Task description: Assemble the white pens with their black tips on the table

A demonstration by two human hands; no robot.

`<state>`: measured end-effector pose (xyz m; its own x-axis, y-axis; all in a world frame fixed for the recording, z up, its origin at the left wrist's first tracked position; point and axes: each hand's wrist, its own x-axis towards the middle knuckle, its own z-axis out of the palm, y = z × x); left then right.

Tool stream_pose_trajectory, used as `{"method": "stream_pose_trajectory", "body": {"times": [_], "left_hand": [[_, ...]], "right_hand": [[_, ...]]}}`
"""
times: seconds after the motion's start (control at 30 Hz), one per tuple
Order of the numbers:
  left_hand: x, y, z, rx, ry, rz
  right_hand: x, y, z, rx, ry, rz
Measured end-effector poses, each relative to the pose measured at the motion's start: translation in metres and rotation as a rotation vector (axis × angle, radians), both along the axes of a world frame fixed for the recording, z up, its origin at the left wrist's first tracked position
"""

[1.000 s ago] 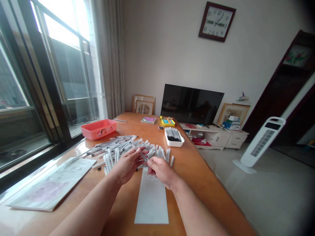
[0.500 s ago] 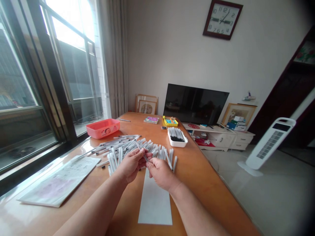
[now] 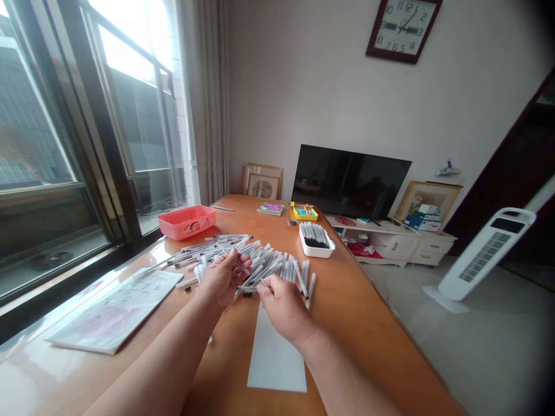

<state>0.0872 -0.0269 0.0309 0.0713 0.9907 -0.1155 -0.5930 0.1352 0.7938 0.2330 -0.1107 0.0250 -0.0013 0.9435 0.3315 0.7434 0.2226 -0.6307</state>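
Fingers of left hand (image 3: 222, 281) curled, grasping one pen (image 3: 241, 267), tilted, just above near edge of pen pile (image 3: 269, 261). Pile loose on wooden surface (image 3: 229, 361), right of pink tray (image 3: 186, 222). Right hand (image 3: 281, 301) near left, not touching; fingers drawn together at pile edge, cannot tell whether grasping anything. Under right wrist, white paper strip (image 3: 277, 358) flat on surface. Beyond pile's right end, white tray (image 3: 316, 249) filled with pens.

A home living room: television (image 3: 350, 180) on a low cabinet (image 3: 396, 242), wall clock (image 3: 403, 28), curtains (image 3: 212, 104).
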Motion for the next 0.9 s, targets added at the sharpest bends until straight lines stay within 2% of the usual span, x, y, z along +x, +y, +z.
{"method": "stream_pose_trajectory", "body": {"times": [0.23, 0.43, 0.6, 0.73, 0.9], "left_hand": [[-0.001, 0.000, -0.004, 0.006, -0.013, -0.089], [0.000, -0.003, -0.003, 0.026, 0.033, -0.120], [0.006, -0.012, 0.000, 0.075, 0.175, -0.152], [0.013, -0.015, -0.004, 0.206, 0.347, -0.194], [0.016, -0.014, -0.016, 0.470, 0.638, -0.213]], "right_hand": [[0.016, 0.008, -0.012, -0.093, -0.130, -0.042], [0.023, 0.012, -0.018, -0.055, -0.089, -0.053], [0.027, 0.014, -0.019, -0.005, -0.041, -0.047], [0.031, 0.014, -0.012, 0.079, 0.038, -0.092], [0.035, 0.015, -0.005, 0.147, 0.334, -0.127]]}}
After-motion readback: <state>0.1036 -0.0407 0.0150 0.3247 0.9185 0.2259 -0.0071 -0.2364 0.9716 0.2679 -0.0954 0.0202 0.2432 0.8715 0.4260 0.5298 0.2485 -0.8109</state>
